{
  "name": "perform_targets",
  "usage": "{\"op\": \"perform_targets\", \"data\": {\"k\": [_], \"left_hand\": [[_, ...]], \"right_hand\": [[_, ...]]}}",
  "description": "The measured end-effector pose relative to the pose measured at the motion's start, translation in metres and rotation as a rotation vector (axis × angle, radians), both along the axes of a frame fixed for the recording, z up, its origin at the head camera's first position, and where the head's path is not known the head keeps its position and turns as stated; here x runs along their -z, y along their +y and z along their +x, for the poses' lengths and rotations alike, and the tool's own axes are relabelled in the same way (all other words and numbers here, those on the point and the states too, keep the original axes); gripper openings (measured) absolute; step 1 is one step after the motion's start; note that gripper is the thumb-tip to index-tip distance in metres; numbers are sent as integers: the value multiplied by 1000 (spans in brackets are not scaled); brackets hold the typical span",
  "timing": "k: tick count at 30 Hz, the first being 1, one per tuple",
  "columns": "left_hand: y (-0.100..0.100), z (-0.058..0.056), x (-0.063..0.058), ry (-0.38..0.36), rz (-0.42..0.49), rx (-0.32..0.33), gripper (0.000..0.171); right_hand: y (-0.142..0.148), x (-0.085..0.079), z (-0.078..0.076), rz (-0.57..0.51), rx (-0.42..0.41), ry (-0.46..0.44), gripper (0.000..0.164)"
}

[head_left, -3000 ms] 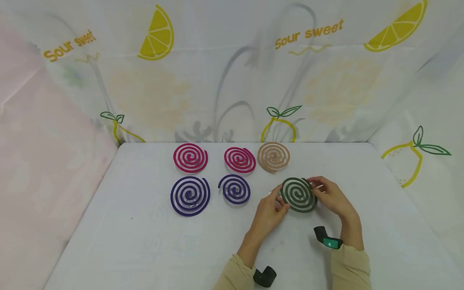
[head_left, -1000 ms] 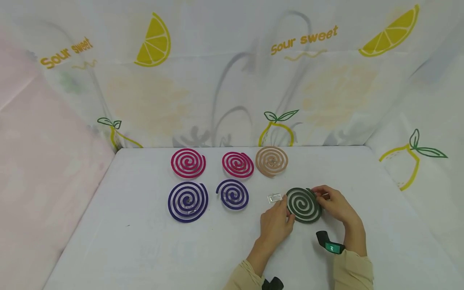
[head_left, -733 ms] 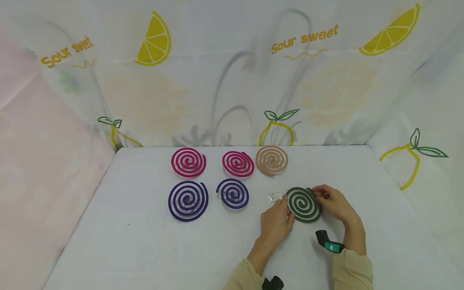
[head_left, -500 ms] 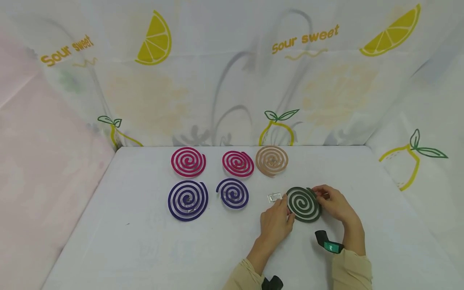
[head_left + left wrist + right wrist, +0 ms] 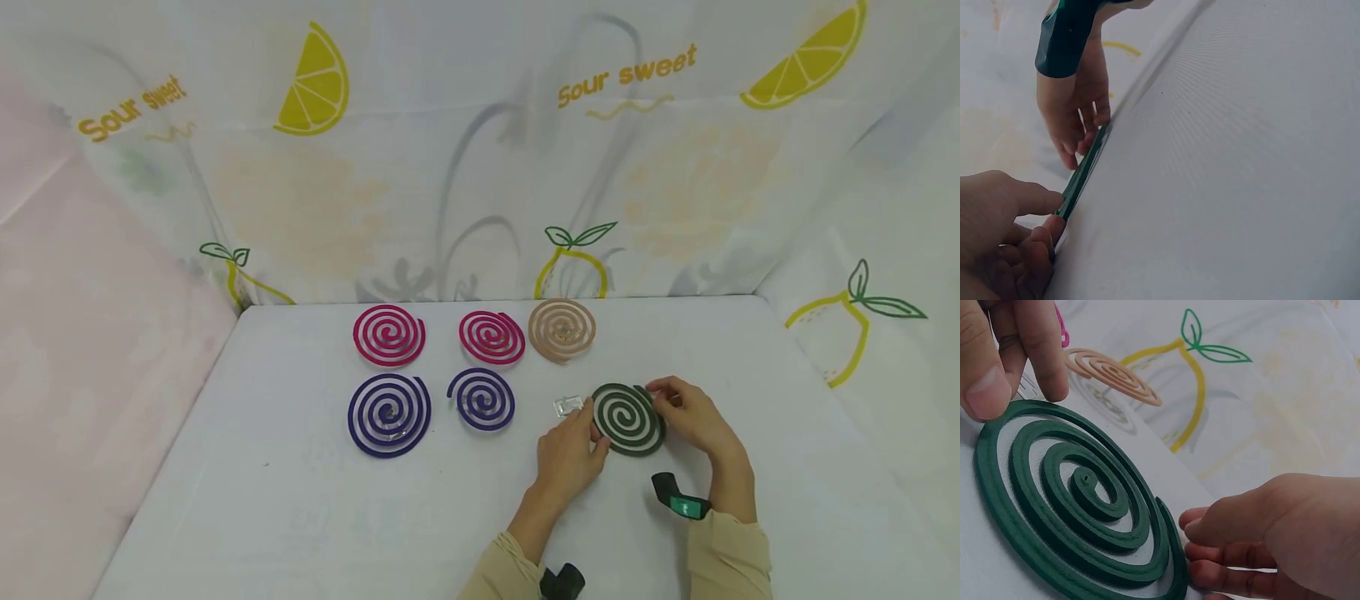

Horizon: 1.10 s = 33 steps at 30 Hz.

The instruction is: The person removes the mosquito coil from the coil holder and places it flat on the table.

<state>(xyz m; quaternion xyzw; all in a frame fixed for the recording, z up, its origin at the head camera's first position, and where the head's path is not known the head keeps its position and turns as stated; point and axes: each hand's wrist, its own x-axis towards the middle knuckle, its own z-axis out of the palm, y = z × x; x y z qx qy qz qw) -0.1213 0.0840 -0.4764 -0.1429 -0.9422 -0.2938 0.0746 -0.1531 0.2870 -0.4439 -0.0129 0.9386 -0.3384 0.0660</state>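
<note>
A dark green mosquito coil (image 5: 628, 420) lies flat, close over the white tabletop, right of centre. My left hand (image 5: 566, 454) holds its left edge; in the left wrist view the thumb and fingers (image 5: 1047, 199) pinch the rim. At the far right edge, my right hand (image 5: 697, 417) rests its relaxed fingertips (image 5: 1202, 574) against or just beside the coil's outer end. A small silvery metal piece (image 5: 567, 406), probably a coil stand, lies by the left fingertips.
Two blue coils (image 5: 389, 415) sit left of the hands. Behind them are two pink coils (image 5: 389, 335) and a tan coil (image 5: 562, 331), near the back edge of the table (image 5: 300, 517). A lemon-printed cloth (image 5: 480, 167) hangs behind.
Since three seconds ago both hands have brought the green coil slightly right and lower, uncovering the silvery piece. Over the last second the coil and hands have barely moved.
</note>
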Motion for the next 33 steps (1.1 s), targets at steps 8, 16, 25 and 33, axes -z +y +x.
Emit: {"op": "perform_targets", "data": {"k": [8,16,25,33], "left_hand": [[-4,-3,4,8,70,2,52],[-7,-6,3,-58,139,21,52],[-11,-7,1,-116,220,62,49],[-17,-8,1,-140,329,126,46]], "right_hand": [[0,-3,-1,-11,60,15,33],[-4,-3,-3,-25,91,16,32],[-8,-3,-4,-54,78,52,30],[-14,-3,-6,-69,58,77,27]]}}
